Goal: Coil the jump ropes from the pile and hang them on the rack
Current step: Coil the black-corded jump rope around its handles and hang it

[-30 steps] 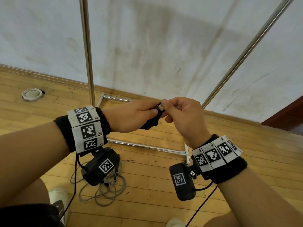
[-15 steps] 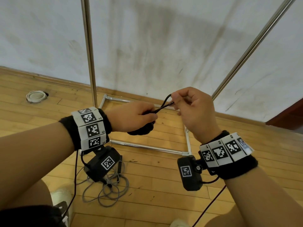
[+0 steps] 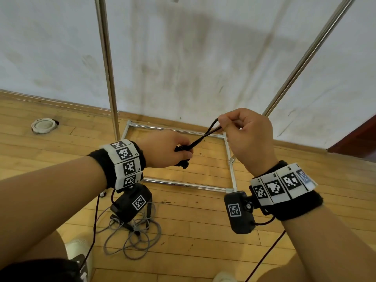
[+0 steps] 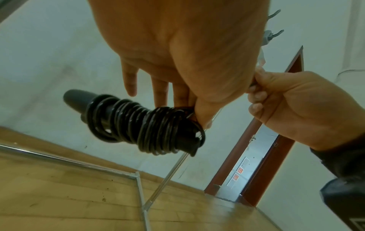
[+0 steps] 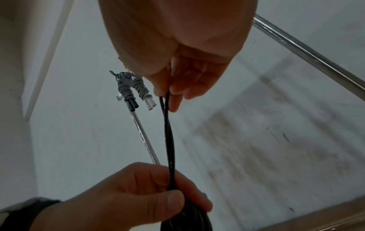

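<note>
My left hand (image 3: 171,151) grips a black jump rope (image 4: 142,125) whose cord is wound many times round its handles. A doubled loop of that cord (image 3: 203,137) runs up and to the right to my right hand (image 3: 244,135), which pinches the loop's end between thumb and fingers (image 5: 173,93). The cord is taut between the two hands. Two coiled grey ropes (image 5: 132,89) hang high on the metal rack (image 3: 105,64). A loose grey rope pile (image 3: 132,235) lies on the floor under my left wrist.
The rack's chrome base frame (image 3: 183,184) sits on the wooden floor against a white wall, with a slanted pole (image 3: 305,55) at right. A round white floor fitting (image 3: 43,125) is at far left. A red-brown door frame (image 4: 256,140) stands to the right.
My right hand has pulled the black loop up and to the right, away from my left hand, lengthening the stretch of cord between them. The view has tilted up slightly.
</note>
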Motion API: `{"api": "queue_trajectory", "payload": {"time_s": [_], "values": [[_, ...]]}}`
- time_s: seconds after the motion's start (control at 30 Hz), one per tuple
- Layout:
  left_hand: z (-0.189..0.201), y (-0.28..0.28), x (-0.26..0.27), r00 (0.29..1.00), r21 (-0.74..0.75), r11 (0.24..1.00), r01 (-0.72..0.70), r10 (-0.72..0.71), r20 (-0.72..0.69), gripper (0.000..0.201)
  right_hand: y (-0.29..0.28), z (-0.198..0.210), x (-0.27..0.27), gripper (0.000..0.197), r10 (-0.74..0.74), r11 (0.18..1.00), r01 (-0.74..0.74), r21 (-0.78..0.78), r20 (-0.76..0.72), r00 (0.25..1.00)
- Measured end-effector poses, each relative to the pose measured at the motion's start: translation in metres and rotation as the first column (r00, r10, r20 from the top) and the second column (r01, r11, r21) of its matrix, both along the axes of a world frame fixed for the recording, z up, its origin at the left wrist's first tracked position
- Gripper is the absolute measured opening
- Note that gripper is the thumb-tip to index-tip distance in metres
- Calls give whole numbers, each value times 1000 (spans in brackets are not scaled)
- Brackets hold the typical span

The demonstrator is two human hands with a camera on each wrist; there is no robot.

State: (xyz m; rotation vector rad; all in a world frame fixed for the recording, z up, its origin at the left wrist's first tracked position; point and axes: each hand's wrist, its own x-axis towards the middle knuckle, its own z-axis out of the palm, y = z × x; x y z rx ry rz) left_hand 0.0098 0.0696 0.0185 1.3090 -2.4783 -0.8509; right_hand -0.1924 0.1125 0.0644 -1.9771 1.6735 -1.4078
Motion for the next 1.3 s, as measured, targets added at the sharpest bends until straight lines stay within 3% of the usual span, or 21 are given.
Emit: {"api": "queue_trajectory", "payload": {"time_s": [0.1,0.17,0.23,0.43,0.53,0.73,0.93,1.03,1.17,1.3], "values": [[6,1,-1,985,35,999,-17,23,-173,12,-1,0,4,12,7,999,-9,37,67,998],[15,4,-1,942,56,998,12,7,-334,19,-1,0,6,14,12,998,-20,59,120,993],[23,8,-2,913,102,994,43,2,-408,14,0,-1,8,14,19,997,-31,68,167,986],[30,19,-8,927,34,999,2,11,-376,11,6,-1,-1,5,43,983,-84,162,243,969],[37,22,-6,932,6,1000,-26,27,-362,14,10,2,-6,33,173,963,-198,184,147,974],[54,22,0,885,-14,995,-99,82,-459,13,22,11,-7,15,386,896,-423,136,232,893],[81,18,-4,807,36,996,-87,92,-583,15,17,28,-17,14,293,935,-342,89,345,892],[103,12,-9,826,2,1000,-18,16,-564,26,15,39,-21,7,312,918,-382,103,406,859],[142,2,-22,862,-74,997,26,-60,-503,4,9,67,-28,7,310,908,-405,108,478,822],[183,-16,-33,833,-80,997,-21,-26,-552,11,-5,110,-39,9,303,924,-378,67,478,825]]}}
